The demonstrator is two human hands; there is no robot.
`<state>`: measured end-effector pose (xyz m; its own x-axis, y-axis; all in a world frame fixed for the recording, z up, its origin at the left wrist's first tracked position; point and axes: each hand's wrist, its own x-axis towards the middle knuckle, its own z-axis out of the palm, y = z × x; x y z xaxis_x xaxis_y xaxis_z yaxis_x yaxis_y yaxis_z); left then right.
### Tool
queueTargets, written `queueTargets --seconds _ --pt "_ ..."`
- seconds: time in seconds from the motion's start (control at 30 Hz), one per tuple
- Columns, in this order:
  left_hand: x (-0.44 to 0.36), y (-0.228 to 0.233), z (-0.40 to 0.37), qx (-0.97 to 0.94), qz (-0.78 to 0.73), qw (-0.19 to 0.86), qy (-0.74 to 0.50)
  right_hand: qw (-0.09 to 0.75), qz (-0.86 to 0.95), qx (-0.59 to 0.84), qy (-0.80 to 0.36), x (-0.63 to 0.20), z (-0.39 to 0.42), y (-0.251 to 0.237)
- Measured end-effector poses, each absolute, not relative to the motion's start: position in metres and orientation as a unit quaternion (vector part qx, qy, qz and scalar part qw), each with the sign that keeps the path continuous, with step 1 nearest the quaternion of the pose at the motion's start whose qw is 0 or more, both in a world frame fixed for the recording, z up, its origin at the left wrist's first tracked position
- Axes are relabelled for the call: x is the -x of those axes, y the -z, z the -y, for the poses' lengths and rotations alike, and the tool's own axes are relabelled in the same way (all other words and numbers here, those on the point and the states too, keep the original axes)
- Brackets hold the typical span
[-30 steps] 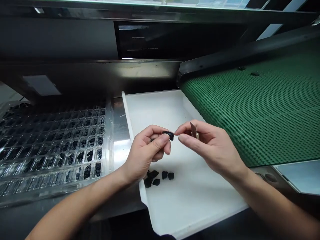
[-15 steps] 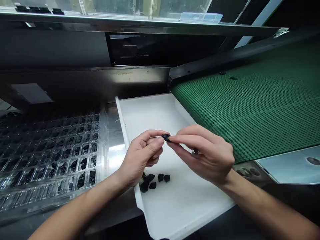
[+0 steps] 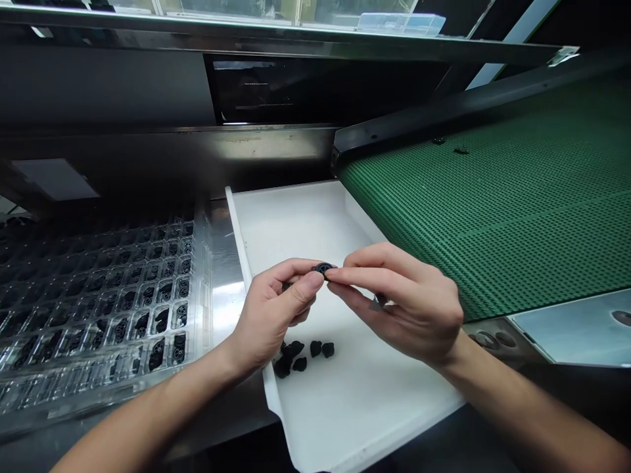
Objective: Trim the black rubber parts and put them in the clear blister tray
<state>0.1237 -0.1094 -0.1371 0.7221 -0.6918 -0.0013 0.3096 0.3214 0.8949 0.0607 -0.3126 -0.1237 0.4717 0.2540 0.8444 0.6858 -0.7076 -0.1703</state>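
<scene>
A small black spoked plastic part [image 3: 323,268] is held up over the white tray [image 3: 276,223]. My left hand [image 3: 280,295] pinches it between thumb and forefinger, with the other fingers curled under. From the other side, the fingertips of my right hand [image 3: 404,299] grip the same part. A small metallic object [image 3: 380,299] shows between the fingers of my right hand, too little of it visible to name. Several small black pieces [image 3: 296,355] lie in the tray below my left hand, some partly hidden by the wrist.
On the left lies a clear compartment tray [image 3: 200,315] with many black parts in its pockets. A green conveyor belt [image 3: 493,217] runs at the right, two small dark parts [image 3: 461,150] on it. Above, a metal shelf [image 3: 276,41] bears a clear plastic box [image 3: 401,24].
The black part has turned between my fingertips, so more of its spoked face shows. Both hands stay nearly in place, and the view has shifted slightly.
</scene>
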Motion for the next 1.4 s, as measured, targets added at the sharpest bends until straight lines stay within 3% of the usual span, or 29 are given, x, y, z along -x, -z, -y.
queueTargets --seconds 0.2,0.63,0.93,1.17,1.4 --pt "-0.125 0.138 0.109 -0.479 0.205 0.791 0.321 0.365 0.250 0.813 0.379 -0.060 0.312 0.119" --pt "-0.123 0.129 0.108 -0.545 0.202 0.746 0.326 0.427 0.238 0.805 0.337 -0.061 0.311 0.116" --pt "-0.135 0.128 0.105 -0.510 0.192 0.716 0.436 0.464 0.275 0.775 0.329 -0.062 0.311 0.113" --pt "-0.134 0.125 0.105 -0.468 0.177 0.756 0.423 0.377 0.237 0.836 0.320 -0.059 0.316 0.115" --pt "-0.135 0.124 0.106 -0.445 0.157 0.784 0.403 0.235 0.233 0.869 0.367 -0.061 0.318 0.119"
